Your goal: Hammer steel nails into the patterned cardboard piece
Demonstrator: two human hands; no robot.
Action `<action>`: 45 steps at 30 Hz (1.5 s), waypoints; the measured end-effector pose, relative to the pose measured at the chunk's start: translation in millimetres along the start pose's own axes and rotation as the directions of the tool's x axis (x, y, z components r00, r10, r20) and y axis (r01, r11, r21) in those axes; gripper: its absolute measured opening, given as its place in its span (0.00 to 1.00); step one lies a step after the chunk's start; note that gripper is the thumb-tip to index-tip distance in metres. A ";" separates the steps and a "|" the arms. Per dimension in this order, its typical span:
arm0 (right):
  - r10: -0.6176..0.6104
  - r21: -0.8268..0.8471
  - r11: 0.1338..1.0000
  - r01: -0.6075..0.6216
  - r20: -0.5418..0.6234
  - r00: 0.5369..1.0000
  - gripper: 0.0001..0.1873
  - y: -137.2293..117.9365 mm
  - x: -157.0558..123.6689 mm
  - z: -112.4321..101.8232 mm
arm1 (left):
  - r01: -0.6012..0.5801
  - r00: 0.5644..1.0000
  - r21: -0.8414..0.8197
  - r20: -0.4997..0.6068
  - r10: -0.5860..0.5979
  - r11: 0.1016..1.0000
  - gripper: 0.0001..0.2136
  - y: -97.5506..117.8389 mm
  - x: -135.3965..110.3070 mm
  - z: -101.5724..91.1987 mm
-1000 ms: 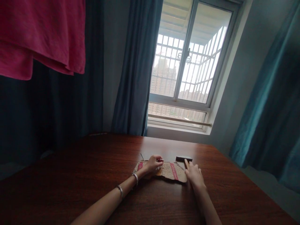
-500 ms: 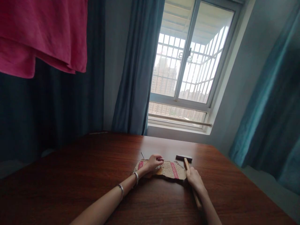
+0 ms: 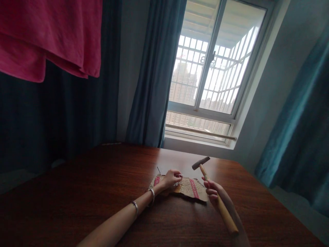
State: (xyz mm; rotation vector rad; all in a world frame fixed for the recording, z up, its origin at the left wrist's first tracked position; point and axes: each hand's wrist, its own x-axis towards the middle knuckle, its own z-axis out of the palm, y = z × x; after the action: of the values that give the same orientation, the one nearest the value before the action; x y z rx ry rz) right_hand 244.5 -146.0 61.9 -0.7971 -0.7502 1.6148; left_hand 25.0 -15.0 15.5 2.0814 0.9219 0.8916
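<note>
A flat tan sheet, perhaps cardboard, (image 3: 185,188) lies on the table, marked with many small dark dots and two pink bands. Over its middle is my left hand (image 3: 172,179), fingers closed in a pinch around something small and shiny that I cannot make out. My right hand (image 3: 214,190) grips a hammer (image 3: 227,216) by its wooden handle at the sheet's right side. The hammer's dark head (image 3: 200,163) is raised and tilted above the table. A thin metal pin, possibly a nail, (image 3: 158,170) sticks up at the sheet's upper left edge.
The brown wooden table (image 3: 108,185) reaches to the wall below a barred window (image 3: 203,89). Blue curtains (image 3: 151,82) hang on both sides. A pink cloth (image 3: 64,37) hangs at the upper left.
My right hand has lifted the hammer, and its head has tilted. The left hand keeps its place over the sheet. The whole view has shifted slightly.
</note>
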 end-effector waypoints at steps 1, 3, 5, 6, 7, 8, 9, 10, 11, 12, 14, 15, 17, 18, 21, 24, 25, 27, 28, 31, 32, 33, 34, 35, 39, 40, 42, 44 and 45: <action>0.040 0.050 0.998 -0.042 0.029 0.999 0.12 1.3 -2.0 1.7 | -0.009 1.000 0.002 -0.001 0.009 1.000 0.10 0.3 -0.2 0.0; 0.069 0.105 0.992 -0.074 0.046 0.997 0.11 3.5 -5.7 6.3 | -0.023 1.000 -0.001 -0.005 0.023 1.000 0.11 1.4 -0.6 0.0; 0.056 0.077 0.995 -0.060 0.050 0.997 0.12 4.0 -9.4 12.3 | -0.022 1.000 -0.001 -0.007 0.022 1.000 0.11 2.7 -0.8 0.0; 0.047 0.055 0.997 -0.050 0.050 0.998 0.13 3.6 -11.2 15.4 | -0.017 1.000 0.002 -0.006 0.017 1.000 0.11 3.3 -0.8 0.0; 0.046 0.031 0.998 -0.047 0.049 0.998 0.14 2.9 -12.8 18.2 | -0.011 1.000 0.004 -0.003 0.011 1.000 0.11 3.8 -0.7 0.0; 0.056 0.005 0.998 -0.057 0.050 0.997 0.15 2.1 -14.1 20.7 | -0.008 1.000 0.005 0.000 0.008 1.000 0.11 4.1 -0.6 0.0; 0.073 -0.022 0.997 -0.072 0.051 0.996 0.15 1.5 -15.0 22.8 | -0.005 1.000 0.006 0.002 0.005 1.000 0.11 4.1 -0.4 0.0; 0.089 -0.051 0.995 -0.087 0.054 0.995 0.15 1.2 -15.5 24.4 | -0.005 1.000 0.007 0.002 0.005 1.000 0.11 3.8 -0.2 0.2; 0.102 -0.081 0.992 -0.097 0.060 0.993 0.14 1.3 -15.6 25.7 | -0.009 1.000 0.007 0.003 0.009 1.000 0.11 3.4 0.2 0.4; 0.109 -0.108 0.989 -0.102 0.066 0.992 0.14 1.9 -15.4 26.8 | -0.016 1.000 0.006 0.001 0.016 1.000 0.11 2.7 0.6 0.7; 0.106 -0.141 0.985 -0.095 0.074 0.992 0.14 3.9 -14.5 28.9 | -0.029 1.000 0.008 -0.007 0.029 1.000 0.11 1.4 1.4 1.3; 0.104 -0.149 0.985 -0.092 0.077 0.992 0.14 5.1 -14.1 30.1 | -0.035 0.999 0.011 -0.011 0.035 0.999 0.11 1.0 1.8 1.7; 0.106 -0.152 0.984 -0.093 0.078 0.991 0.15 7.3 -13.7 32.7 | -0.036 0.999 0.026 -0.017 0.037 0.999 0.11 0.8 2.3 2.1; 0.110 -0.151 0.984 -0.097 0.077 0.991 0.16 8.1 -13.8 34.1 | -0.034 0.999 0.036 -0.020 0.035 0.999 0.11 1.1 2.4 2.2; 0.107 -0.146 0.984 -0.098 0.055 0.993 0.17 9.4 -14.8 38.0 | -0.029 0.999 0.053 -0.023 0.030 0.998 0.11 2.8 1.8 2.0; 0.091 -0.159 0.984 -0.084 0.036 0.995 0.19 9.2 -15.4 40.3 | -0.027 1.000 0.054 -0.014 0.028 0.998 0.10 3.7 1.3 1.7; 0.089 -0.166 0.983 -0.082 0.035 0.995 0.19 9.2 -15.4 40.6 | -0.024 1.000 0.057 -0.014 0.025 0.998 0.10 3.6 1.3 1.7; 0.096 -0.184 0.979 -0.087 0.037 0.995 0.18 9.1 -15.2 40.9 | -0.021 1.000 0.063 -0.018 0.023 0.998 0.10 2.5 1.7 1.8; 0.097 -0.190 0.978 -0.088 0.041 0.994 0.17 9.2 -15.1 40.9 | -0.023 0.999 0.064 -0.022 0.024 0.998 0.10 1.7 2.0 1.9; 0.086 -0.197 0.978 -0.074 0.050 0.995 0.16 9.7 -14.8 41.5 | -0.033 0.999 0.050 -0.017 0.034 0.998 0.10 -0.3 2.8 2.3; 0.080 -0.200 0.977 -0.068 0.051 0.995 0.15 9.8 -14.8 41.8 | -0.033 0.999 0.047 -0.012 0.034 0.998 0.11 -0.6 2.9 2.4; 0.076 -0.206 0.977 -0.064 0.051 0.996 0.15 9.9 -14.8 42.1 | -0.031 0.999 0.051 -0.011 0.031 0.998 0.11 -0.7 2.9 2.5; 0.077 -0.214 0.975 -0.065 0.048 0.996 0.15 10.0 -14.8 42.3 | -0.028 1.000 0.063 -0.010 0.029 0.998 0.11 -0.5 2.8 2.4; 0.081 -0.224 0.972 -0.069 0.043 0.996 0.15 10.1 -14.7 42.4 | -0.026 1.000 0.078 -0.011 0.027 0.997 0.10 -0.3 2.8 2.3; 0.088 -0.244 0.967 -0.078 0.032 0.996 0.17 10.5 -13.7 42.0 | -0.023 1.000 0.106 -0.009 0.024 0.994 0.10 1.0 2.4 1.5; 0.082 -0.242 0.968 -0.072 0.033 0.996 0.17 10.5 -13.4 41.9 | -0.022 1.000 0.102 -0.007 0.023 0.995 0.10 1.2 2.3 1.4; 0.078 -0.240 0.968 -0.067 0.037 0.996 0.16 10.5 -13.1 41.7 | -0.018 1.000 0.100 -0.006 0.019 0.995 0.11 1.5 2.3 1.2; 0.082 -0.241 0.968 -0.068 0.048 0.996 0.16 10.4 -13.2 41.7 | -0.018 1.000 0.105 -0.002 0.019 0.994 0.10 1.5 2.5 1.2; 0.082 -0.239 0.969 -0.067 0.055 0.995 0.16 10.3 -13.5 41.8 | -0.022 1.000 0.108 -0.001 0.022 0.994 0.10 1.3 2.7 1.3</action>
State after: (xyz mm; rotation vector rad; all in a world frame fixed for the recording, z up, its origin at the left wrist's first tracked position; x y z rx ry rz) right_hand 206.4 -163.3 78.7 -0.9567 -0.9834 1.6436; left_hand 27.8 -13.8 16.7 2.1861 0.9693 0.8731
